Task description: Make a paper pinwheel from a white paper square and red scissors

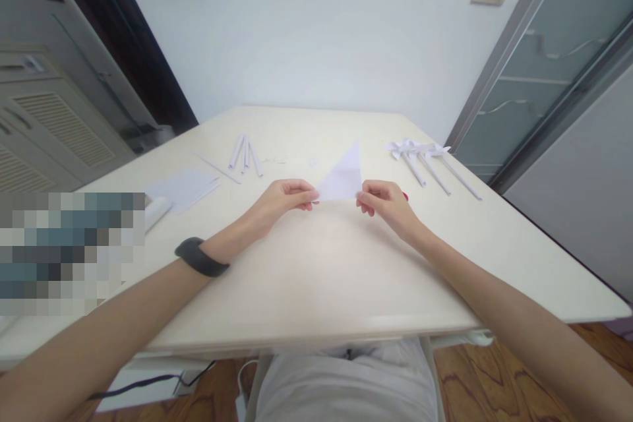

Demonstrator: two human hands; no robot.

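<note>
A sheet of white paper folded into a triangle [345, 175] is held up between my two hands over the middle of the table, its point facing away from me. My left hand [291, 198] pinches its left corner between thumb and fingers. At the lower right corner, my right hand [383, 201] pinches the paper the same way. A small red thing [405, 197] shows just behind my right hand, mostly hidden, so its kind is unclear.
Several rolled paper sticks [244, 153] lie at the back left, near flat paper sheets [185, 186]. Paper pinwheels [418, 150] on rolled sticks rest at the right of the white table [316, 283]. A wall [316, 26] stands behind the table.
</note>
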